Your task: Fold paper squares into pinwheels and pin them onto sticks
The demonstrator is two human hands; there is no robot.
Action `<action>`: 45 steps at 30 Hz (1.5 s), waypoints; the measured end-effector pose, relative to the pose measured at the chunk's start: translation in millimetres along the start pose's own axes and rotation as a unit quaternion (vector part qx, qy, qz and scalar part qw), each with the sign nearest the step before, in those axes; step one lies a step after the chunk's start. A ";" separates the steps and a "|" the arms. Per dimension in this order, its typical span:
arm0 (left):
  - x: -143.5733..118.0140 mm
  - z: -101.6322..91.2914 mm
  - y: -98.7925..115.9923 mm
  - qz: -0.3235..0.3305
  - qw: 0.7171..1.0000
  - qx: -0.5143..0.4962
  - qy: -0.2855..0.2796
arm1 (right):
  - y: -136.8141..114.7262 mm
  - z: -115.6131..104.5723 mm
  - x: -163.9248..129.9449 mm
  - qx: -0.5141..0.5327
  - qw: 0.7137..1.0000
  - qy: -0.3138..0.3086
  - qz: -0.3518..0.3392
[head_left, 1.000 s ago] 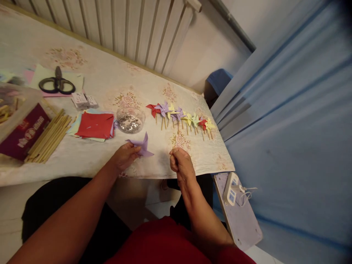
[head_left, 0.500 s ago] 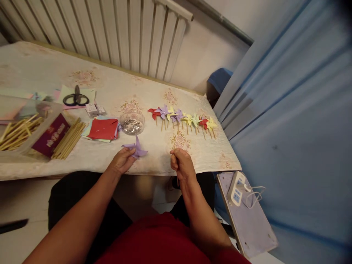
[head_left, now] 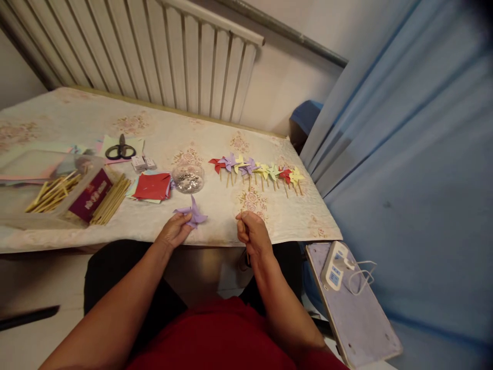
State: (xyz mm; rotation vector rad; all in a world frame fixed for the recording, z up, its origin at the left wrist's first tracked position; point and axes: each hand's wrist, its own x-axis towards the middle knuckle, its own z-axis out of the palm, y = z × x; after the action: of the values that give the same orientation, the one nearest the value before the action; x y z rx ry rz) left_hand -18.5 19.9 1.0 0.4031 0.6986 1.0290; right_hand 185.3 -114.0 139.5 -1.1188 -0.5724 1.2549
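Left hand pinches our purple paper pinwheel at the table edge | right hand fisted around a thin stick, well apart to its right | bowl of pins just beyond the pinwheel | finished pinwheels beyond the right fist.

Purple pinwheel: thin matt paper. Stick in right hand: plain wood. Stick bundle: pale smooth wood. Red squares: flat matt paper. Bowl: clear shiny plastic. Tablecloth: soft flowered cloth. Scissors: black plastic handles.
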 end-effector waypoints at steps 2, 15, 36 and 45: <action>0.0 0.4 0.1 0.003 1.000 -0.002 -0.002 | -1.2 -0.5 -1.5 0.004 1.000 -0.010 -0.002; 0.7 0.9 0.1 0.000 1.000 -0.004 0.001 | -3.5 0.3 -5.5 0.012 0.999 -0.035 0.001; -0.5 1.5 0.4 0.002 1.000 0.004 -0.021 | -1.2 3.6 -5.6 -0.008 1.000 -0.020 0.004; -0.9 3.0 0.3 0.004 0.999 0.004 -0.033 | 2.3 1.7 -5.8 -0.028 1.000 0.001 -0.007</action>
State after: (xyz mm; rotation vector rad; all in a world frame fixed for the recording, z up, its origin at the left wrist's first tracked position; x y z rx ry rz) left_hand -17.0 19.3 3.7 0.4450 0.6418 1.0155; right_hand 181.2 -119.0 139.4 -1.1608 -0.6162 1.2327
